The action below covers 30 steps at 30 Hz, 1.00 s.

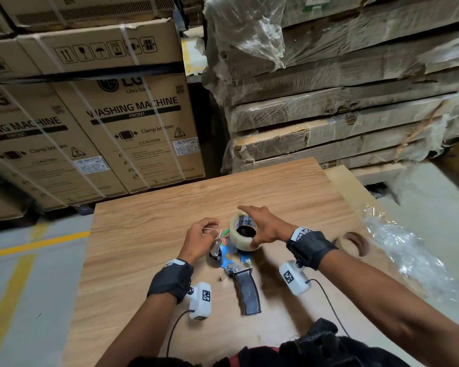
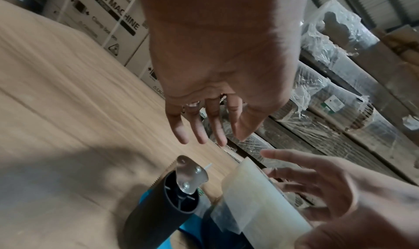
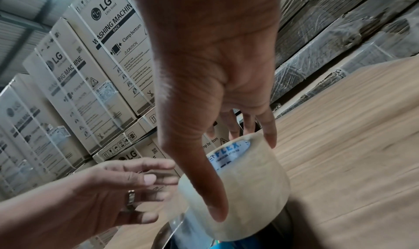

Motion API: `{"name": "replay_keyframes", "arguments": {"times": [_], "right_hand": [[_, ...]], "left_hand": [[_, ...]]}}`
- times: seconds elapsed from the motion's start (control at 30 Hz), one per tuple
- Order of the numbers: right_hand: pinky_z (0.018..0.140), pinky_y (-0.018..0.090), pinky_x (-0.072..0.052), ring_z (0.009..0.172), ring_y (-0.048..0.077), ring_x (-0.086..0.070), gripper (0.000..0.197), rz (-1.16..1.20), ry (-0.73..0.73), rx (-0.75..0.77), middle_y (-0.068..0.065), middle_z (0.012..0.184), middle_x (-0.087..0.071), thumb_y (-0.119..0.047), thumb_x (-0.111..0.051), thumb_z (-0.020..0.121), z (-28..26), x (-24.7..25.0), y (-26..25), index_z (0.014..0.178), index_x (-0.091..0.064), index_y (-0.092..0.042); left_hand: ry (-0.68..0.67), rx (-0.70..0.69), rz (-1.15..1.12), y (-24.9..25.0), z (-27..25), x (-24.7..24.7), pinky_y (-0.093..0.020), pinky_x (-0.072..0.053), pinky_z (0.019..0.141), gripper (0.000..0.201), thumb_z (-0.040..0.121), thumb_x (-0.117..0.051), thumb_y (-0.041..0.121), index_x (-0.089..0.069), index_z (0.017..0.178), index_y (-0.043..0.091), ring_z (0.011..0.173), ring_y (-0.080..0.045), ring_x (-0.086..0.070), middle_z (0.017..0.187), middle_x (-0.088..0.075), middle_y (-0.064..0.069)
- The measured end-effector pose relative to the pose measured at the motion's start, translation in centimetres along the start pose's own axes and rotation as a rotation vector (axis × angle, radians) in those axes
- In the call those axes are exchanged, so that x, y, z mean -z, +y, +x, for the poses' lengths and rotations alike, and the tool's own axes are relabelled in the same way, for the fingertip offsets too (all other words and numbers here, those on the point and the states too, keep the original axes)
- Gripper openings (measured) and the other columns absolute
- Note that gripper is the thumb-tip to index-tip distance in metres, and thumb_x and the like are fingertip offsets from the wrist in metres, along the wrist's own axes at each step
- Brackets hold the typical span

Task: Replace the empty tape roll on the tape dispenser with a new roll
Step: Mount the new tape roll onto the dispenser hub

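The right hand [image 1: 265, 229] grips a wide roll of clear packing tape [image 1: 243, 231] between thumb and fingers, holding it over the blue frame of the black-handled tape dispenser [image 1: 239, 268] lying on the wood-grain board [image 1: 143, 234]. Just to its left, the left hand [image 1: 199, 238] hovers with fingers loosely spread, holding nothing. The brown cardboard core [image 1: 354, 243] beyond the right wrist seems to be the empty roll, though blurred.

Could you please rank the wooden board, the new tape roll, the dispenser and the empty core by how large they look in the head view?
1. Wooden board
2. Dispenser
3. New tape roll, nearer the camera, so unsure against the core
4. Empty core, partly hidden by the right wrist
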State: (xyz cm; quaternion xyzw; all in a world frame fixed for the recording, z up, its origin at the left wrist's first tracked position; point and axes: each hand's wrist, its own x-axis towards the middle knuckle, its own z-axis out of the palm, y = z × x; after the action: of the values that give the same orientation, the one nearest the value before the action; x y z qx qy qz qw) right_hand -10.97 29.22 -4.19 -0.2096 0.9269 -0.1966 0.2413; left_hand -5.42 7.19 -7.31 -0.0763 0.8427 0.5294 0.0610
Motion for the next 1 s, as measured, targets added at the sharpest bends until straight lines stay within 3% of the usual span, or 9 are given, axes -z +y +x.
{"name": "replay_keyframes", "arguments": {"times": [0.1,0.27,0.4,0.57,0.73,0.93,1.0], "right_hand": [[0.111,0.044,-0.038,0.133,0.039,-0.036,0.122,-0.008,0.012,0.003,0.015,0.154,-0.04,-0.024,-0.092,0.062,0.4,-0.7,-0.1,0.16,-0.019,-0.02],[0.114,0.041,-0.036,0.139,0.037,-0.033,0.123,0.01,0.016,0.006,0.013,0.155,-0.037,-0.026,-0.093,0.062,0.6,-1.3,0.3,0.16,-0.021,-0.017],[0.118,0.037,-0.034,0.144,0.033,-0.035,0.119,0.094,-0.006,-0.038,0.014,0.158,-0.036,-0.032,-0.094,0.064,0.3,-0.2,1.1,0.159,-0.026,-0.013],[0.106,0.029,-0.042,0.133,0.028,-0.055,0.101,0.114,-0.022,-0.132,0.012,0.147,-0.057,-0.041,-0.093,0.066,0.1,1.0,2.0,0.15,-0.047,-0.009],[0.107,0.029,-0.042,0.135,0.029,-0.053,0.1,0.137,-0.025,-0.193,0.014,0.146,-0.058,-0.035,-0.095,0.065,0.6,0.4,2.2,0.15,-0.048,-0.01],[0.109,0.032,-0.041,0.136,0.032,-0.047,0.099,0.115,0.002,-0.199,0.019,0.142,-0.056,-0.032,-0.095,0.064,0.9,-0.3,1.7,0.148,-0.048,-0.008],[0.104,0.032,-0.043,0.133,0.033,-0.049,0.097,0.1,0.016,-0.183,0.018,0.137,-0.058,-0.034,-0.095,0.063,0.9,-0.8,1.5,0.146,-0.051,-0.011]], "left_hand": [[-0.105,-0.003,0.056,1.0,0.2,-0.5,-0.041,-0.051,0.1,0.046,0.082,-0.066,0.019,-0.064,0.127,0.029,0.114,-0.02,-0.06,0.125,-0.065,0.003],[-0.2,-0.044,0.237,2.0,0.7,-1.7,-0.033,-0.041,0.108,0.071,0.082,-0.077,0.026,-0.048,0.146,0.023,0.13,-0.016,-0.049,0.142,-0.052,0.004],[-0.223,-0.039,0.312,1.5,1.1,-2.0,-0.035,-0.037,0.115,0.073,0.08,-0.079,0.028,-0.049,0.146,0.018,0.138,-0.02,-0.046,0.149,-0.052,-0.003],[-0.216,-0.013,0.331,1.2,1.3,-2.1,-0.035,-0.036,0.116,0.075,0.078,-0.082,0.034,-0.051,0.145,0.021,0.14,-0.019,-0.044,0.149,-0.053,-0.002],[-0.229,-0.002,0.338,1.0,1.6,-2.4,-0.026,-0.034,0.114,0.076,0.078,-0.082,0.029,-0.05,0.145,0.019,0.14,-0.019,-0.045,0.147,-0.053,-0.003],[-0.245,0.06,0.402,0.9,2.3,-2.4,-0.038,-0.039,0.115,0.086,0.067,-0.088,0.039,-0.054,0.142,0.018,0.14,-0.023,-0.044,0.144,-0.057,-0.006],[-0.241,0.071,0.419,0.8,2.4,-2.5,-0.042,-0.041,0.113,0.09,0.061,-0.088,0.046,-0.056,0.14,0.018,0.138,-0.026,-0.045,0.141,-0.059,-0.009]]}}
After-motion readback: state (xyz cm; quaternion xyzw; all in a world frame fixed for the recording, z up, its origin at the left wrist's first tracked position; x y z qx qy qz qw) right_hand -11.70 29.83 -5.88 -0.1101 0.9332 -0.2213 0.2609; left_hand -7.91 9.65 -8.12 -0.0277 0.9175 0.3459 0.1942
